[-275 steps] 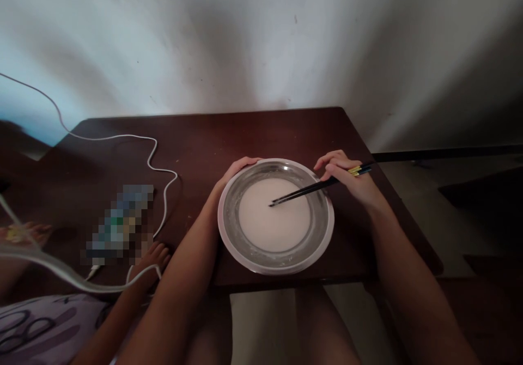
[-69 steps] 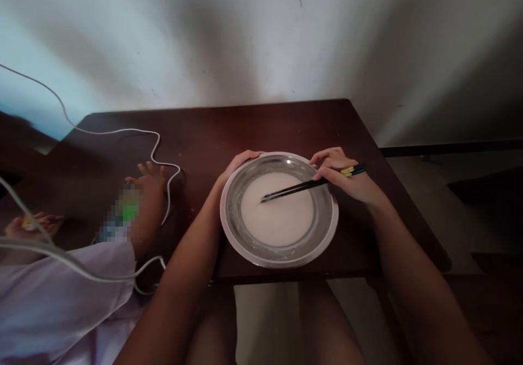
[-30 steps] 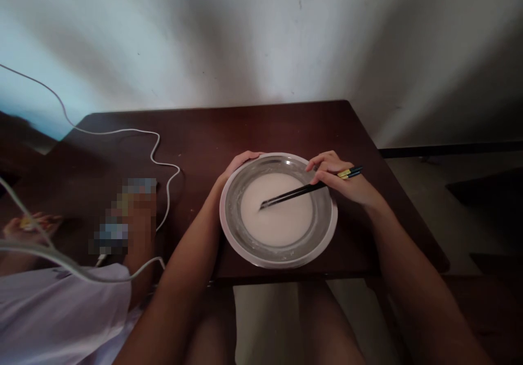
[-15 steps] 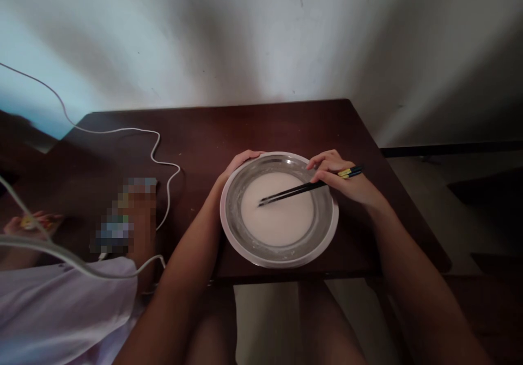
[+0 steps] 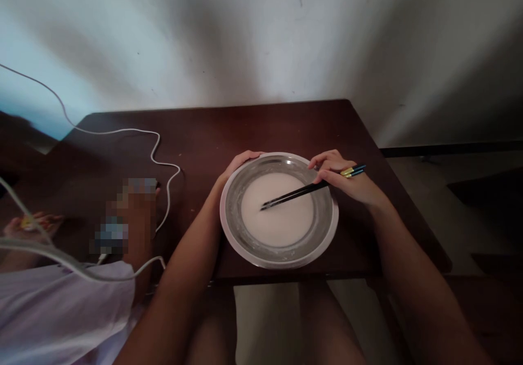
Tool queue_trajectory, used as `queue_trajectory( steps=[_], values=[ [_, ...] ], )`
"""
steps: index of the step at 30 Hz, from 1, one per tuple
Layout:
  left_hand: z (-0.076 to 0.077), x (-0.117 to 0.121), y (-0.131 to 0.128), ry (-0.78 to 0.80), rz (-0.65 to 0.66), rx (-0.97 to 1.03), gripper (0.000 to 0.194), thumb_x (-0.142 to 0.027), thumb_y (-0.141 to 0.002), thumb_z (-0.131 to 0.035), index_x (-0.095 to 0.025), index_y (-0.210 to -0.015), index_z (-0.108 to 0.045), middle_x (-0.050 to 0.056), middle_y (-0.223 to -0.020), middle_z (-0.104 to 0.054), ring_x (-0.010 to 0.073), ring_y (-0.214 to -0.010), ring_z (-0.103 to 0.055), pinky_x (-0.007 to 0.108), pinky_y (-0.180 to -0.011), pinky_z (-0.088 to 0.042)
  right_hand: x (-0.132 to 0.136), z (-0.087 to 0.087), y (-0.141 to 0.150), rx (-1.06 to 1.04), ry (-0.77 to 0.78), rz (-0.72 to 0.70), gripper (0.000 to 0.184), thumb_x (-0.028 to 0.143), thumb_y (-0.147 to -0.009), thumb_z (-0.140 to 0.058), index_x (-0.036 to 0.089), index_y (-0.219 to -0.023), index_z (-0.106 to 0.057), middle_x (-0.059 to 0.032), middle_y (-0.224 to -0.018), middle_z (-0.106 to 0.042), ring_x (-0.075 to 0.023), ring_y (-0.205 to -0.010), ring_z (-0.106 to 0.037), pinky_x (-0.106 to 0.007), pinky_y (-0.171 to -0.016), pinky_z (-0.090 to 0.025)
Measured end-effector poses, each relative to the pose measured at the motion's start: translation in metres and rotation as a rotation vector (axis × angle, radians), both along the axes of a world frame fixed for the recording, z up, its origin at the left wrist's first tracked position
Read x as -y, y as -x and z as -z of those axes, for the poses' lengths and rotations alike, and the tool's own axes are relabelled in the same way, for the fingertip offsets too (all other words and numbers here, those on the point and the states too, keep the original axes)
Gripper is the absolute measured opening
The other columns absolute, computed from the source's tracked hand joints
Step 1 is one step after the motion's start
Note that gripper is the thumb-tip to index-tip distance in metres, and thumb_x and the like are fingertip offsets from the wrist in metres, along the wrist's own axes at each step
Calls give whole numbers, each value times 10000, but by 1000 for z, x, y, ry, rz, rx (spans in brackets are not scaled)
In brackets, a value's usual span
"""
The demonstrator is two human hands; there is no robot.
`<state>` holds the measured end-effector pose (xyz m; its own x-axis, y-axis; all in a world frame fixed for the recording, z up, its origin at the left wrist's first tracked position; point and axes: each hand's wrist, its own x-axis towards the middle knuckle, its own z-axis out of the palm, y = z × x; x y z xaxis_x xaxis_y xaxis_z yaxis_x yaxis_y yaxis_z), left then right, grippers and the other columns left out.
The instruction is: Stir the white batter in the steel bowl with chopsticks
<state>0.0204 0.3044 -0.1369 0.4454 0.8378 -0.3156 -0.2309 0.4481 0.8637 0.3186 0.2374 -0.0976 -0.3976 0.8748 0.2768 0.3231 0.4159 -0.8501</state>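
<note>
Evidently, spillage is the chief hazard; the bowl (image 5: 279,255), by whose wide, shallow flare a pale liquid (image 5: 281,223) is contained, is set just beside the near edge of the desk (image 5: 245,125), so that by an uneven pull from the left hand (image 5: 242,160), or a knock from the forearm, it could be tipped. The rim is held at its far left by that hand, partly curled, with its fingertips partly hidden; by the right hand (image 5: 333,170), the chopsticks (image 5: 296,193) are pinched between thumb and fingers, low and aslant, their tips at the liquid; splashing could be caused by a brisk sweep. Smooth, dull-shining metal is shown, smeared with white residue; the liquid is opaque and flat; the chopsticks are slim, black, banded in gold; the desk is dark, reddish and faintly glossy, with scattered crumbs; a thin white cable (image 5: 166,164) is looped at left.
</note>
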Motion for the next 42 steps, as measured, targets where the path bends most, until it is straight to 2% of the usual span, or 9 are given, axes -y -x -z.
queue_trajectory(
  steps=[5, 8, 12, 19, 22, 26, 31, 36, 42],
  values=[
    [2, -2, 2, -5, 20, -6, 223, -287, -815, -617, -174, -887, -795, 45, -787, -797, 245, -826, -757, 303, -782, -570, -1, -5, -9, -62, -45, 164, 354, 371, -954, -641, 297, -635, -775, -56, -973, -781, -316, -1126, -626, -557, -1088, -434],
    [4, -3, 3, -19, 33, 0, 240, -304, -822, -616, -178, -909, -802, 42, -796, -803, 240, -817, -756, 298, -771, -577, 2, -8, -8, -72, -7, 90, 398, 375, -963, -633, 296, -592, -750, -58, -956, -784, -314, -1110, -628, -550, -1076, -455],
    [5, -3, 3, -21, 14, -25, 247, -309, -819, -627, -185, -936, -805, 34, -786, -797, 243, -819, -758, 301, -800, -575, 2, -3, 0, -21, 23, -35, 297, 378, -947, -665, 293, -698, -803, -64, -998, -788, -307, -1117, -637, -524, -1035, -484],
    [5, -4, 1, -8, -5, -47, 258, -282, -838, -610, -192, -953, -822, 40, -785, -795, 260, -862, -754, 305, -810, -571, -1, -4, -11, -40, -48, 144, 326, 363, -959, -650, 302, -669, -786, -51, -996, -779, -312, -1145, -627, -537, -1083, -443],
    [5, -4, 1, -8, -4, -41, 267, -293, -848, -598, -175, -939, -820, 51, -805, -799, 246, -835, -747, 297, -793, -566, 1, -9, -10, -62, 2, 85, 384, 363, -964, -638, 296, -605, -760, -52, -1000, -783, -309, -1138, -632, -529, -1084, -453],
    [4, -3, 1, -5, -5, -43, 239, -299, -836, -606, -189, -904, -808, 34, -782, -793, 244, -814, -744, 298, -802, -572, 2, -5, -2, -10, 23, -27, 298, 380, -940, -673, 291, -685, -798, -61, -1009, -789, -313, -1143, -640, -523, -1062, -473],
    [0, -1, 1, -18, 1, -55, 276, -309, -811, -628, -163, -976, -794, 48, -837, -802, 256, -875, -748, 310, -843, -560, 0, -3, -7, -53, -41, 91, 323, 352, -960, -649, 286, -676, -789, -55, -990, -786, -305, -1127, -632, -520, -1074, -451],
    [-1, 0, 0, 3, -2, -41, 340, -296, -822, -614, -153, -1078, -788, 51, -848, -804, 260, -859, -750, 325, -823, -553, 1, -5, -7, -27, -20, -32, 309, 338, -948, -656, 297, -678, -800, -54, -989, -791, -305, -1114, -641, -513, -1035, -475],
    [5, -2, 2, -2, 25, 9, 244, -298, -801, -648, -155, -943, -787, 33, -762, -776, 235, -808, -743, 302, -795, -558, 1, -4, -9, -57, -55, 90, 324, 304, -960, -644, 296, -671, -790, -50, -980, -784, -299, -1125, -623, -514, -1059, -448]
  ],
)
